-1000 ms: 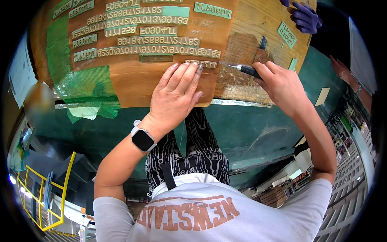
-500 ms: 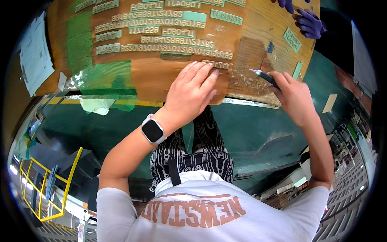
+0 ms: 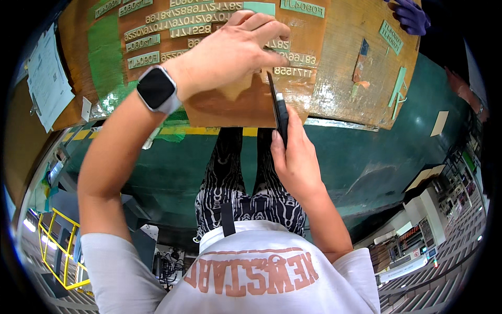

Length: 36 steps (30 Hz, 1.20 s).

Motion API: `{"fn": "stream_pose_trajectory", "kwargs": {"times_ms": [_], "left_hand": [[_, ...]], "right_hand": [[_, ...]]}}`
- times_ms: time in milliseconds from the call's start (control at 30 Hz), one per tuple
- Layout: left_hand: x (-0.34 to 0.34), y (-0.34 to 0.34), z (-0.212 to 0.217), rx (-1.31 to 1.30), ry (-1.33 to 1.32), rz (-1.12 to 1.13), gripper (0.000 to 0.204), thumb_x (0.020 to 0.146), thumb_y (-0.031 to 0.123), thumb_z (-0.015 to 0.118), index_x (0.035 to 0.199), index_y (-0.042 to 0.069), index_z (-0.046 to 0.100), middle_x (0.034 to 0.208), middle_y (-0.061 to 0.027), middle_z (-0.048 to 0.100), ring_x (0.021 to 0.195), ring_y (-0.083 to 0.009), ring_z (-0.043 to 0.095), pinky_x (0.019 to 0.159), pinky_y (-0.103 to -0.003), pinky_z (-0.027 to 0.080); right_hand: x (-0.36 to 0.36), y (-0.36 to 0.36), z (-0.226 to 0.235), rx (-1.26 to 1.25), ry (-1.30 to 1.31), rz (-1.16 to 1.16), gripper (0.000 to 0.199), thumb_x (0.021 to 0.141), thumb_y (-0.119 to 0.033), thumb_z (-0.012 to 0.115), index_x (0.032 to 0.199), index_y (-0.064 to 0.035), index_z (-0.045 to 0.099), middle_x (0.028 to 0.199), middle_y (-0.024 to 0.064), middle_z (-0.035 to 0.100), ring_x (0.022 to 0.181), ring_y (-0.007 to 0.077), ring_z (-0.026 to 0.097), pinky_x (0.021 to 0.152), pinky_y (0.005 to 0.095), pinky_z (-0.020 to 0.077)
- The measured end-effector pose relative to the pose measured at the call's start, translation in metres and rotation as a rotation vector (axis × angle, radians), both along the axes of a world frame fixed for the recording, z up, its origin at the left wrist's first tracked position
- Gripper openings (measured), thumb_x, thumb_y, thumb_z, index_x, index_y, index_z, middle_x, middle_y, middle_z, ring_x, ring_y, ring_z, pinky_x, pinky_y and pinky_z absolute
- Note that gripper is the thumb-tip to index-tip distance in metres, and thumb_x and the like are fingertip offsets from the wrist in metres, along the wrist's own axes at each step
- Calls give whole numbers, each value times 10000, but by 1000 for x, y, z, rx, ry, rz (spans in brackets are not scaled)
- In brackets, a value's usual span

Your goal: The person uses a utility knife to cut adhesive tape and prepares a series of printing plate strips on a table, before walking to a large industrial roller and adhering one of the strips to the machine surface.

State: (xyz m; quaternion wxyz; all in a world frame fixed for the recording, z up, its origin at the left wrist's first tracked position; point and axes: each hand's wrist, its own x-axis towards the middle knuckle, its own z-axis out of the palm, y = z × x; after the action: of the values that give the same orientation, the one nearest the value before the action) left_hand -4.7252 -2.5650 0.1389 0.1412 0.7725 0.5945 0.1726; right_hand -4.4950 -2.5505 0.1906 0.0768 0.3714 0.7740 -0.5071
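A brown sheet [image 3: 230,112] lies on the wooden table and overlaps its near edge. Rows of pale strips with raised characters [image 3: 293,72] are on it. Over these rows reaches my left hand [image 3: 238,49], its fingers bent and apart from the thumb, with nothing visible in them. Whether its fingertips touch the sheet is hard to tell. My right hand [image 3: 298,159] is closed around a black-handled utility knife [image 3: 282,118]. The knife points away from me over the sheet's near part, and a long, thin dark piece runs alongside it toward the lowest strip.
Green strips [image 3: 391,37] lie on the table [image 3: 340,99] at right. Another person's purple-gloved hand [image 3: 411,18] rests at the far right corner. Papers [image 3: 49,83] lie at left, near green film [image 3: 104,57]. A yellow frame [image 3: 65,251] stands at lower left.
My right hand has brought the knife leftward, from above the bare wood to the sheet. My left hand has moved farther up over the rows, and its fingers have spread from the thumb.
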Motion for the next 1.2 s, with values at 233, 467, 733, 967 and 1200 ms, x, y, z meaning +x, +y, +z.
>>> {"fn": "stream_pose_trajectory", "kwargs": {"times_ms": [233, 467, 733, 967, 1200], "left_hand": [[8, 31, 3, -114, -10, -132, 446, 627, 90, 733, 1057, 203, 698, 1223, -35, 498, 1196, -235, 431, 1029, -381, 334], [15, 39, 3, -69, 4, -144, 470, 615, 112, 748, 1071, 214, 695, 1221, -33, 498, 1197, -224, 430, 1035, -377, 332], [19, 41, 8, -68, 31, -138, 458, 640, 141, 744, 1086, 226, 687, 1218, -32, 498, 1199, -216, 429, 1033, -371, 333], [17, 38, 17, -81, 41, -135, 463, 657, 147, 728, 1110, 227, 673, 1224, -34, 499, 1205, -218, 430, 1038, -373, 331], [15, 29, 20, -51, 93, -105, 449, 686, 89, 691, 1113, 225, 668, 1240, -35, 499, 1218, -224, 432, 1037, -384, 330]], "right_hand": [[5, 4, -15, 90, -52, -82, 508, 901, -77, 511, 1348, 40, 299, 1051, 273, 540, 869, 453, 582, 747, 488, 493], [2, 6, -8, 65, -132, -130, 473, 912, -82, 495, 1325, 50, 306, 1055, 297, 555, 866, 464, 590, 735, 503, 492], [5, 7, 7, 42, -279, -90, 470, 911, -94, 491, 1308, 69, 299, 966, 328, 598, 776, 470, 605, 702, 519, 492], [9, 11, 17, 40, -298, -14, 482, 895, -86, 498, 1300, 89, 304, 967, 334, 595, 792, 471, 606, 704, 517, 495], [11, 13, 18, 104, -264, 60, 446, 885, -94, 514, 1272, 62, 357, 899, 282, 609, 744, 444, 611, 677, 510, 497]]}}
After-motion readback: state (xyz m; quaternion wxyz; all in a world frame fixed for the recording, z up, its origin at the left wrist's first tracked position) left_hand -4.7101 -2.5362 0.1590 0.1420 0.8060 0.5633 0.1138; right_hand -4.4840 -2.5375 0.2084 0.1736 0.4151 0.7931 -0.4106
